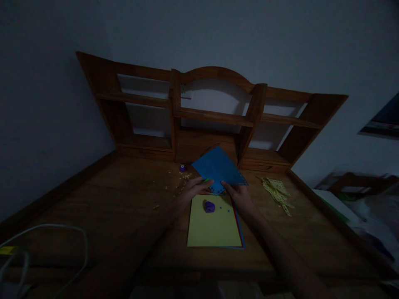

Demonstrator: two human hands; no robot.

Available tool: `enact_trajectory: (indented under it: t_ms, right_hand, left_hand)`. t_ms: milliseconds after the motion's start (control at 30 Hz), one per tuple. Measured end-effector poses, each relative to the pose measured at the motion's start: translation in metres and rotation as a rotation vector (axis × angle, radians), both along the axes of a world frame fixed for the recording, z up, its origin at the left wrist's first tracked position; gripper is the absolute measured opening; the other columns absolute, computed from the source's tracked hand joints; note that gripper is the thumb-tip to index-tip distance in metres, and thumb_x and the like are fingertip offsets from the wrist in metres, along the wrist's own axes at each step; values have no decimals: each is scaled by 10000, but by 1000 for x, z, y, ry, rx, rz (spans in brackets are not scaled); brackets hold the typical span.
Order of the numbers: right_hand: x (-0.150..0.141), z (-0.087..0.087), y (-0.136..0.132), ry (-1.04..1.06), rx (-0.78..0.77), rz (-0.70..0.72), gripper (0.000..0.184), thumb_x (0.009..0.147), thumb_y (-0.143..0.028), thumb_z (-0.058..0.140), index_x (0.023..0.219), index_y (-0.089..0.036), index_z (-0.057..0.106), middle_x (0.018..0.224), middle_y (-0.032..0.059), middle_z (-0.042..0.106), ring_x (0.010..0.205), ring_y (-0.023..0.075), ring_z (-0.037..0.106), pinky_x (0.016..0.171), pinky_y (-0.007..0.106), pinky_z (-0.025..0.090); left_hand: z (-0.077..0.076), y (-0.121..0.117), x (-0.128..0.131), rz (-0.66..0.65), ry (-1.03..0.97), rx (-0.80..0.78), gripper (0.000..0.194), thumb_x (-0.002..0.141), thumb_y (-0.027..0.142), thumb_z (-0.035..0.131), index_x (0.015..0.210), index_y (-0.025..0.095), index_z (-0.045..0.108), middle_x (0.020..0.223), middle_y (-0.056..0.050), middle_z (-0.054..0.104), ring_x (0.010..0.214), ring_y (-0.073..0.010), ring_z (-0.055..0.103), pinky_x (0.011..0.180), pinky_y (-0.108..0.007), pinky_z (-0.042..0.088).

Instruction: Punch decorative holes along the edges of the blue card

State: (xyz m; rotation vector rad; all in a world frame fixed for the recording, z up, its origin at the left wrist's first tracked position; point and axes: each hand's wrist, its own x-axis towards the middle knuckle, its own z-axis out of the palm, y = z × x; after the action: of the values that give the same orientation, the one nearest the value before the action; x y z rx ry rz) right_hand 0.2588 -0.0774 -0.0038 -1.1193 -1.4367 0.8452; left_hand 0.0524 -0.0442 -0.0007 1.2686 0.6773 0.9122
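Observation:
A blue sheet of paper (pixel 216 164) is lifted off the desk and turned cornerwise, with punched holes along its lower right edge and its near corner. My left hand (pixel 195 187) pinches it at the lower left, where a small bit of green shows by the thumb. On the other side, my right hand (pixel 237 194) grips the sheet near the same corner. Just below both hands, a purple craft punch (pixel 210 207) rests on a stack of coloured paper (pixel 215 230), yellow on top. Tiny blue punched pieces (pixel 221 207) lie beside the punch.
A second small purple punch (pixel 183 168) stands farther back, near scattered pale punched bits (pixel 183 178). Punched yellow paper strips (pixel 276 191) lie in a pile to the right. Behind the desk (pixel 124 199) rises a wooden shelf unit (pixel 215 118). A white cable (pixel 62 227) loops at the left front.

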Motion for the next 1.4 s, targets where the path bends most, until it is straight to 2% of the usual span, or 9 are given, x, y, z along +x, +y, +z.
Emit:
enact_trajectory:
  t_ms: [133,300,533,700,833,933,1000,1167,1400]
  right_hand:
    - [2,-3,0,-28,-3,0,365,848,-510,646,984,-173,678,1069,85,723,951,261,665,871,376,516]
    - [2,-7,-2,-16,-71,-15,353,844,-518,645,928,-177,680,896,64,727,764,228,653,719,332,516]
    - [0,-3,-5,-90,-91,-50,356,834,-544,643,765,-196,620,750,28,674,670,200,591,640,296,478]
    - [-1,-2,-7,-108,-83,-48,331,852,-519,629,759,-201,616,729,26,663,663,198,583,635,297,466]
    - [-4,-4,-4,-126,15,-20,297,852,-491,628,823,-196,648,821,48,694,746,220,615,732,337,498]
    - [-4,-5,-1,-108,59,-14,295,852,-483,631,892,-192,656,915,61,708,826,236,632,796,354,507]
    - [-4,-4,0,-71,55,-24,304,845,-484,643,925,-191,644,948,54,706,814,227,632,778,339,508]
    - [1,-5,2,-47,-28,-46,330,820,-511,673,786,-193,593,719,14,645,642,195,578,611,288,462]
    - [9,-15,10,-4,-40,-75,376,800,-552,688,741,-189,613,687,22,657,612,191,587,605,286,456]
  left_hand:
    - [-2,1,0,2,3,-2,476,741,520,781,1035,151,720,1069,-122,729,954,-260,691,862,-375,550]
    - [-5,1,0,13,-24,4,462,741,501,786,1034,150,724,1068,-119,729,934,-257,697,876,-391,548]
    - [0,-2,1,17,-50,23,445,751,463,784,1071,160,719,1073,-102,731,907,-246,701,878,-384,538]
    - [-3,0,1,48,-54,20,421,759,451,775,1050,152,725,1025,-98,740,847,-236,699,857,-380,540]
    - [-11,6,0,83,-19,-70,440,752,525,760,975,146,730,965,-108,742,755,-217,693,758,-348,552]
    - [-10,9,0,33,-28,-161,487,745,576,751,941,132,712,896,-120,736,673,-197,676,707,-344,558]
    - [-6,7,1,9,-26,-166,496,741,572,762,947,126,697,875,-117,727,668,-190,672,710,-340,560]
    - [-2,2,2,-2,-15,-82,460,756,562,756,900,132,676,770,-71,684,659,-171,647,675,-298,535]
    - [-12,9,4,67,-117,-128,481,734,586,760,838,129,653,734,-52,649,635,-159,622,664,-301,522]
